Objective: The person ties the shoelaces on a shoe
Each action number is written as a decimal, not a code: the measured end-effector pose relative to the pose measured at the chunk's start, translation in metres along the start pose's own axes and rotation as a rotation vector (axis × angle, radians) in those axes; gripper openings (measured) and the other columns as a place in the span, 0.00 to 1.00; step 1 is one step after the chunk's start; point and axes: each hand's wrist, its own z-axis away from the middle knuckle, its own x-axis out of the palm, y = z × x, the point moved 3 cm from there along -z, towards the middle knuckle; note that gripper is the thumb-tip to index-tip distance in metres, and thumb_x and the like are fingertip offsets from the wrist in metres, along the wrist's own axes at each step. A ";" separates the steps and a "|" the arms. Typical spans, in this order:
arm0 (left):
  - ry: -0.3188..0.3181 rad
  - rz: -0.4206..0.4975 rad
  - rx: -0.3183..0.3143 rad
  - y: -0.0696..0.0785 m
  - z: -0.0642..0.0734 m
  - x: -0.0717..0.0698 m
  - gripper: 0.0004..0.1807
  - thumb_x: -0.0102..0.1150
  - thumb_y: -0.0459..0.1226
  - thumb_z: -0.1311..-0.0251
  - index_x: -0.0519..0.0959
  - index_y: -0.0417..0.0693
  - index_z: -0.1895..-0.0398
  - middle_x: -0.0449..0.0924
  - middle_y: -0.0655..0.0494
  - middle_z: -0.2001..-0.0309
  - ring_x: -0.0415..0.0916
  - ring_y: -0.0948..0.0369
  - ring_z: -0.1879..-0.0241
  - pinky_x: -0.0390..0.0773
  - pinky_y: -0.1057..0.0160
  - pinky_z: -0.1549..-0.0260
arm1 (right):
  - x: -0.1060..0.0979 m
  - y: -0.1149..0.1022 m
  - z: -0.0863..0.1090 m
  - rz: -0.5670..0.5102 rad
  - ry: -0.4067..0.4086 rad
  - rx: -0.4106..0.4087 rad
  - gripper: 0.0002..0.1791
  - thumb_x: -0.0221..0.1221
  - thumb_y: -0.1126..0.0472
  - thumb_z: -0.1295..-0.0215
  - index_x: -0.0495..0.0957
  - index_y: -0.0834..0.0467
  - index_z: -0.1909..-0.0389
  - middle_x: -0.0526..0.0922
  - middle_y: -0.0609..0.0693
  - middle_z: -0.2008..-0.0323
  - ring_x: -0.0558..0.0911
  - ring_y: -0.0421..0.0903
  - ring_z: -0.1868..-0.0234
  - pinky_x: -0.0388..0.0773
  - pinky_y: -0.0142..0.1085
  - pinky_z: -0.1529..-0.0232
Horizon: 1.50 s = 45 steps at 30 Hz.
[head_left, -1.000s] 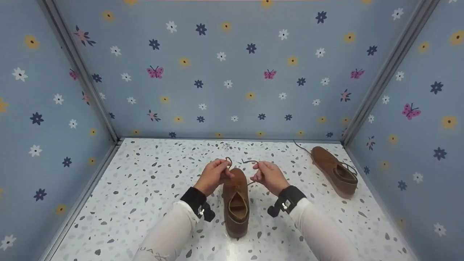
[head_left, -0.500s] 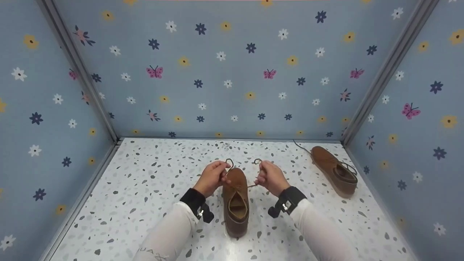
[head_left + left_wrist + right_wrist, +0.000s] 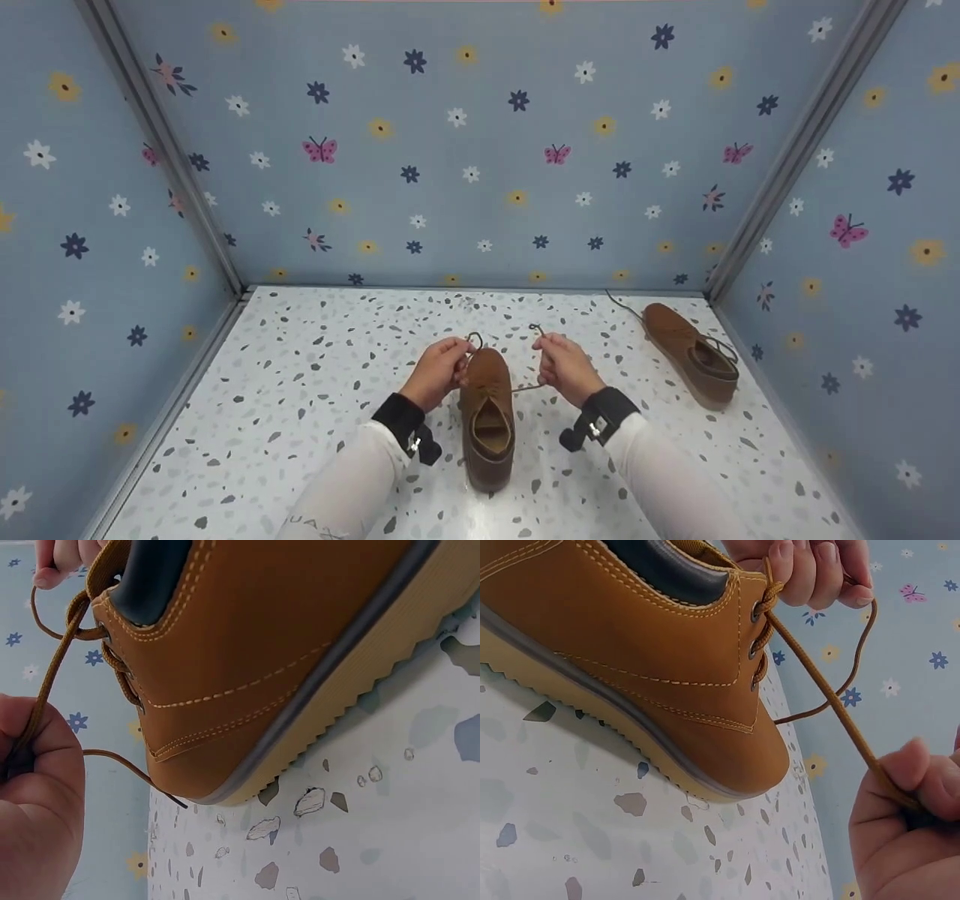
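A brown lace-up shoe (image 3: 489, 366) stands upright on the speckled surface between my hands, toe pointing away from me. My left hand (image 3: 436, 373), just left of the toe, grips one shoelace (image 3: 52, 671), whose loose end curls out past the fingers. On the other side my right hand (image 3: 568, 370) holds the other shoelace (image 3: 829, 694), stretched from the shoe into its curled fingers, with its free end sticking up. At the top eyelets the laces cross in what looks like a half knot (image 3: 771, 596). The fingers partly hide the gripped lengths.
A matching brown shoe (image 3: 670, 328) lies to the right near the side wall, its lace trailing toward the back wall. Flower-patterned blue panels (image 3: 480, 150) enclose the white speckled surface (image 3: 315, 352) on the back and both sides.
My right hand has moved slightly right, and the lace between it and the shoe is longer and straighter. The left hand has shifted slightly left and down, still holding its lace.
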 end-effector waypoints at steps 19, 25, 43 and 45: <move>-0.001 0.050 0.002 -0.003 0.007 -0.006 0.11 0.44 0.37 0.19 0.74 0.38 0.57 0.58 0.62 0.80 0.52 0.66 0.83 0.61 0.68 0.78 | -0.014 -0.001 0.002 0.071 0.051 -0.023 0.13 0.46 0.57 0.16 0.76 0.59 0.56 0.60 0.41 0.85 0.59 0.39 0.84 0.60 0.32 0.78; 0.008 0.019 -0.009 -0.006 0.008 -0.009 0.11 0.45 0.37 0.19 0.76 0.41 0.59 0.57 0.64 0.82 0.53 0.67 0.83 0.62 0.70 0.80 | -0.020 0.000 0.003 0.145 0.089 -0.029 0.12 0.49 0.58 0.18 0.79 0.57 0.58 0.60 0.41 0.86 0.59 0.39 0.84 0.61 0.31 0.80; 0.089 -0.048 -0.043 -0.017 0.012 -0.018 0.09 0.48 0.36 0.23 0.75 0.38 0.57 0.58 0.63 0.82 0.55 0.66 0.84 0.62 0.70 0.83 | -0.030 0.011 0.000 0.334 0.147 -0.038 0.14 0.53 0.56 0.21 0.83 0.61 0.56 0.64 0.41 0.87 0.62 0.39 0.88 0.62 0.32 0.84; 0.083 -0.032 -0.050 -0.019 0.013 -0.019 0.09 0.48 0.36 0.22 0.75 0.39 0.57 0.58 0.63 0.82 0.56 0.66 0.83 0.62 0.70 0.82 | -0.031 0.012 0.000 0.342 0.152 -0.038 0.13 0.54 0.56 0.22 0.84 0.60 0.57 0.63 0.41 0.87 0.63 0.38 0.88 0.63 0.32 0.84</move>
